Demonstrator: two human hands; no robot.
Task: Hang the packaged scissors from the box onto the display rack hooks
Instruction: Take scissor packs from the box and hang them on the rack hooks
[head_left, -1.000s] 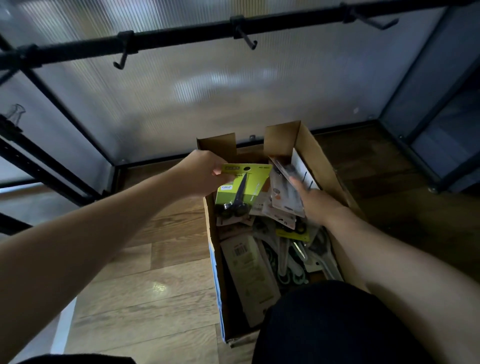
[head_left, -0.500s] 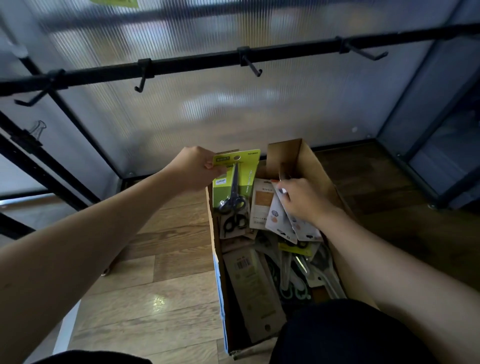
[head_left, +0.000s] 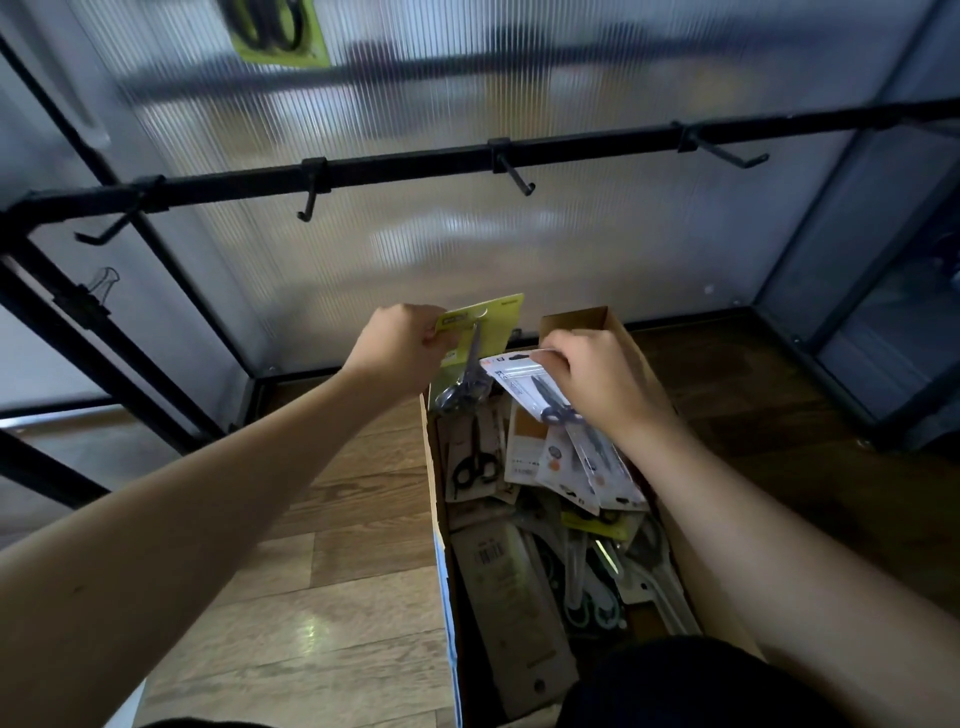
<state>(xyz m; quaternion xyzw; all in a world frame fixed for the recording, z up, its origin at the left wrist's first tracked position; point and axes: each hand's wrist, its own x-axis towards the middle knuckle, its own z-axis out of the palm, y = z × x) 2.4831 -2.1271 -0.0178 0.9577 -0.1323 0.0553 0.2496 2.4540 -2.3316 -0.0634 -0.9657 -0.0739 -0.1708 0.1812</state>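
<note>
Premises appear to be a shop or retail stockroom. A black display rack carries a row of bare hooks before a ribbed translucent panel, with one carded pair of scissors hanging near the top edge. A cardboard box on the wood-look floor holds many retail-packed scissors.

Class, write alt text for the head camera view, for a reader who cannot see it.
Over an open cardboard box of packaged scissors, the left hand holds up a green scissors pack while the right hand grips a white scissors pack. Above, a black rack bar carries empty hooks.
</note>
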